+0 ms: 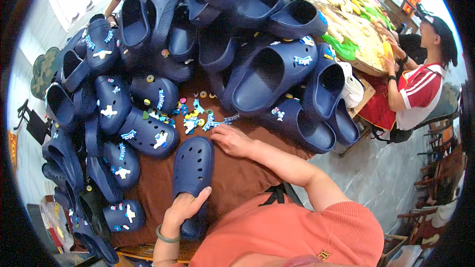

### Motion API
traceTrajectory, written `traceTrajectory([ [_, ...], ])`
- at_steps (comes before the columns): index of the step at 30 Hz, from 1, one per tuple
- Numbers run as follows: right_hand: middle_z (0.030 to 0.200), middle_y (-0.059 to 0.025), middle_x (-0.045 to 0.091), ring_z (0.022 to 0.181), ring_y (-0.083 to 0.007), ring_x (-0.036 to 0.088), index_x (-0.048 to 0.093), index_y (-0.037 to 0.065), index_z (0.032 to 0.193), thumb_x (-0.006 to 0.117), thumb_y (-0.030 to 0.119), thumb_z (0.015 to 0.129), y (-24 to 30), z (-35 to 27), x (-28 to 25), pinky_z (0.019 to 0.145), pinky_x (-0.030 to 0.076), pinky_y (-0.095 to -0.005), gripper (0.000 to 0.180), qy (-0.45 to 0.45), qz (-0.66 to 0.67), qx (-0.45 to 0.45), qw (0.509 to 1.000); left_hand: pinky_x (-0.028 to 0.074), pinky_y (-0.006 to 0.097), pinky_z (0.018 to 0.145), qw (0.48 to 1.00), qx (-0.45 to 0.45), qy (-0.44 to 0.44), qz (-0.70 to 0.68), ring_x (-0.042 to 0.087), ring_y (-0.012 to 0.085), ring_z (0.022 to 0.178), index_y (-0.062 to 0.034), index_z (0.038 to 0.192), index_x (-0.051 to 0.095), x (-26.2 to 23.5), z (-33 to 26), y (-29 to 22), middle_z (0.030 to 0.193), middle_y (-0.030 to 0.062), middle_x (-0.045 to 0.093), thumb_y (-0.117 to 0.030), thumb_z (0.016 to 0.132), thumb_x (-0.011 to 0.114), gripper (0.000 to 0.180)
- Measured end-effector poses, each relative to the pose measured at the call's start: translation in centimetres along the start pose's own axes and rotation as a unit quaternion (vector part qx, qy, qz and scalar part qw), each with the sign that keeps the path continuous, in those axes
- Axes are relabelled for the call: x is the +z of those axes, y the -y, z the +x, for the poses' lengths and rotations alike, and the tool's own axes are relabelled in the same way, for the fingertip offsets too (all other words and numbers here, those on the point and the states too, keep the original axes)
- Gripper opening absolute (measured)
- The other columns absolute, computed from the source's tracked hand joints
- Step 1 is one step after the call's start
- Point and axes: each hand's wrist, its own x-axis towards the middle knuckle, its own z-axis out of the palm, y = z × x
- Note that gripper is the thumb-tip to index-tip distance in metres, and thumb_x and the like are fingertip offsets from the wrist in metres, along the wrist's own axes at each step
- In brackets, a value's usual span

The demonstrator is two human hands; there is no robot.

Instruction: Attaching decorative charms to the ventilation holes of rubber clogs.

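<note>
A navy clog [194, 160] without charms lies on the brown cloth in front of me, its toe pointing away. My left hand [190, 206] reaches into its opening; the fingers are hidden inside and the thumb rests on the outside, gripping it. Just right of the toe, my right hand [231, 139] lies low over the cloth with its fingers bent and close together. What its fingertips hold, if anything, I cannot make out. Beyond them is a loose pile of small shoe charms [192, 122] in blue, white, yellow and pink.
Piled navy clogs crowd the left and far sides, among them a decorated clog [151, 133] and a large clog [269, 74]. The brown cloth [153, 188] covers the table. At right, a person [420, 84] in red and white sits by a table heaped with yellow pieces [358, 29].
</note>
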Motion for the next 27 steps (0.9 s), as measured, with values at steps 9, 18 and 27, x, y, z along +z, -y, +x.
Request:
traceTrajectory([
  [9,0.1,-0.0127,0.057,0.099,-0.0344,0.054,0.061,0.004,0.1,0.06,0.002,0.077,0.3,-0.1,-0.3,0.086,0.046,-0.0416,0.024,0.003,-0.011,0.018,1.0,0.046,0.043,0.088,0.998,0.035,0.048,0.033,0.059,0.0446,0.102,0.0119,0.094,0.065,0.1,0.3,0.9,0.092,0.0369,0.062,-0.066,0.088,0.046,0.08],
  [18,0.104,-0.0166,0.059,0.102,-0.0358,0.055,0.062,0.003,0.099,0.061,0.001,0.075,-1.1,-0.3,0.1,0.089,0.046,-0.0423,0.024,0.008,-0.074,-0.017,0.997,0.045,0.045,0.093,0.993,0.049,0.085,0.065,0.056,0.0491,0.105,0.0178,0.108,0.057,-0.8,-0.9,-1.3,0.106,0.0403,0.057,-0.064,0.088,0.046,0.085],
  [27,0.103,-0.0152,0.06,0.097,-0.0342,0.057,0.062,0.004,0.104,0.061,0.001,0.076,3.2,1.7,-2.1,0.085,0.048,-0.0423,0.028,0.074,-0.133,-0.002,0.988,0.043,0.046,0.091,0.969,0.244,-0.021,0.034,0.058,0.0453,0.098,0.0176,0.099,0.057,3.0,1.9,4.8,0.097,0.0377,0.058,-0.059,0.09,0.046,0.078],
])
